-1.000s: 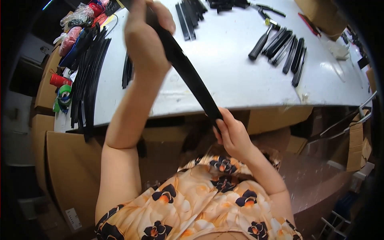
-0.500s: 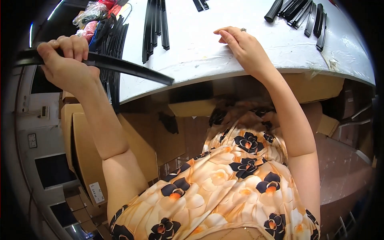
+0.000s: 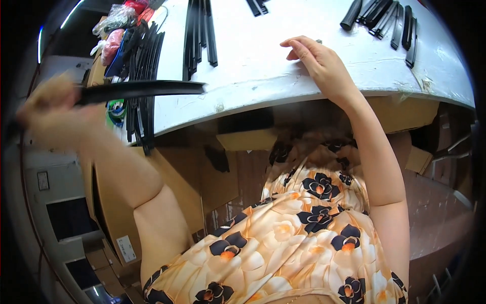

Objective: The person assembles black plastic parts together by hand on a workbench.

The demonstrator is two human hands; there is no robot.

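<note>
My left hand [image 3: 58, 109], smeared by motion, is closed round a long black plastic strip [image 3: 144, 89] at the left. The strip's far end reaches over the table's near edge, roughly level. On the white table [image 3: 243, 66] rests my right hand [image 3: 321, 61], fingers loosely stretched with the thumb near them, nothing in it. Between the hands but farther back, several long black strips [image 3: 197, 38] lie side by side. Another bundle of black strips [image 3: 144, 76] hangs over the table's left edge, close to my left hand.
More short black pieces [image 3: 379, 23] lie at the back right, and a few small ones [image 3: 256, 7] at the back middle. Plastic bags [image 3: 115, 23] are heaped at the back left. A large cardboard box [image 3: 114, 213] stands below my left arm.
My left hand has moved left and down with the black strip, drawing its far end back from the right and up to near level. My right hand stays on the table.
</note>
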